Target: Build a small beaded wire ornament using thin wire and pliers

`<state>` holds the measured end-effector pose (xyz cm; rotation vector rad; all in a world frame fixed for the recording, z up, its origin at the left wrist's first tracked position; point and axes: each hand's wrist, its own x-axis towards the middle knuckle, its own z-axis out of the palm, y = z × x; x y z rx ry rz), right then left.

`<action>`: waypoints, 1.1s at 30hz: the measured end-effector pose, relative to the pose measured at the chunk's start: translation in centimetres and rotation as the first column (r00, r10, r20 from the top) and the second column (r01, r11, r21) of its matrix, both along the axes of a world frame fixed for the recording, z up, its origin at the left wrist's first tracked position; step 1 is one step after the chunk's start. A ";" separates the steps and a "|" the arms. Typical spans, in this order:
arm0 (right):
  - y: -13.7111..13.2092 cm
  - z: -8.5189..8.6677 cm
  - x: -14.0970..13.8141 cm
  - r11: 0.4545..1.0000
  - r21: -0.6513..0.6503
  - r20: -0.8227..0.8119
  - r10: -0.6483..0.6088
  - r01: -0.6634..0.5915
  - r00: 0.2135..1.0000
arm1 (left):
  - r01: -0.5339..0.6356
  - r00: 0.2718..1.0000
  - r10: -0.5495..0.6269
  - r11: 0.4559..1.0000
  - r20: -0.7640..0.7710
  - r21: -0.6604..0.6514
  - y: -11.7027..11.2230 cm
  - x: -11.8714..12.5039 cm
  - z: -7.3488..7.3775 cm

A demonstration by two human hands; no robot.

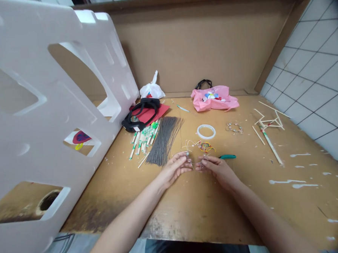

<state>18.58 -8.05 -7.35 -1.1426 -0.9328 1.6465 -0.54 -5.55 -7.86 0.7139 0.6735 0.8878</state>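
Note:
My left hand pinches a thin, bent beaded wire between thumb and fingers, low over the table. Facing it, my right hand is closed with thumb and fingertips on a thin wire too; whether both hands hold one piece is too fine to tell. Just beyond the fingers lies a tangle of yellow and red wire with pale wire loops. A teal handle of some tool shows beside my right hand. Left of my left hand is a bundle of straight grey wires.
A white tape roll and a beaded wire ring lie farther back. Wrapped chopsticks, a black headset, and a pink bag surround them. At right stands a stick frame; a white plastic panel rises left.

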 end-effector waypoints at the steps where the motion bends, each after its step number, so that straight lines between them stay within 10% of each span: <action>1: 0.0 0.0 -0.1 1.000 -0.009 -0.011 -0.017 0.017 1.000 | 0.022 0.999 -0.022 1.000 -0.045 0.011 -0.2 0.2 -0.1; 15: -0.3 0.4 0.0 0.995 -0.051 -0.184 0.077 -0.088 0.980 | -0.057 0.971 0.107 0.971 -0.212 0.231 -0.5 0.5 -0.6; 33: 0.1 -0.3 -0.2 0.999 0.022 -0.095 -0.040 0.042 0.995 | -0.057 0.981 0.068 0.996 -0.182 0.068 -1.1 1.2 -0.8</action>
